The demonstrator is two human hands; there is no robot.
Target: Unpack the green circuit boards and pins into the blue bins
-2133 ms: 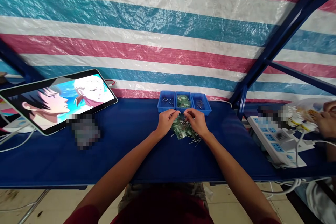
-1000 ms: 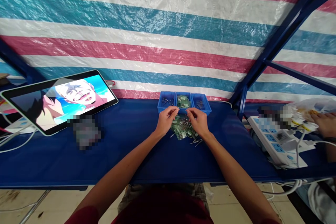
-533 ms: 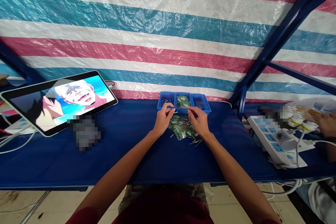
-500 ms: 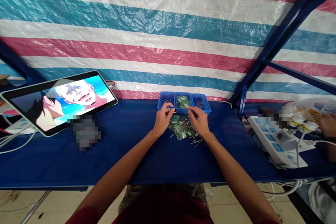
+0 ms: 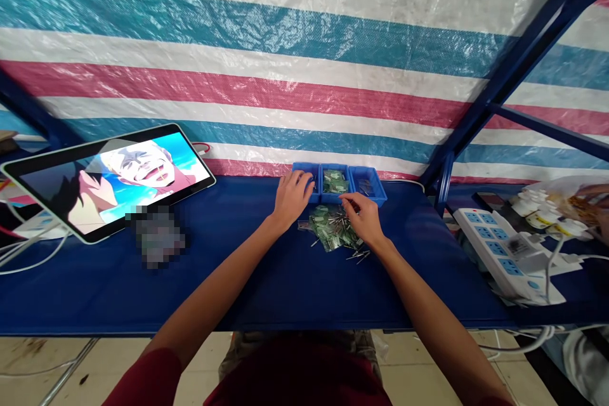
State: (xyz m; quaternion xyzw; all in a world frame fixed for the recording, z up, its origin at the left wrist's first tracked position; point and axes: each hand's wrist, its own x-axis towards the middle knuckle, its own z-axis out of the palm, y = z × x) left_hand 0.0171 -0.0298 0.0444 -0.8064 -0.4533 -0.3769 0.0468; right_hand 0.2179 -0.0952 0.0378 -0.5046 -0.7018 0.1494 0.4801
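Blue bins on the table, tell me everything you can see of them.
The blue bins look like plastic: three upright, open-topped boxes side by side near the back of the blue table. The middle one holds flat green pieces, the right one small thin pieces. The left hand covers much of the left one; whether it touches is unclear.

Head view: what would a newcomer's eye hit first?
Likely the striped sheet filling the background, then the lit screen at left. In the middle, the left hand is at the left blue bin, the right hand beside the heap of small parts.
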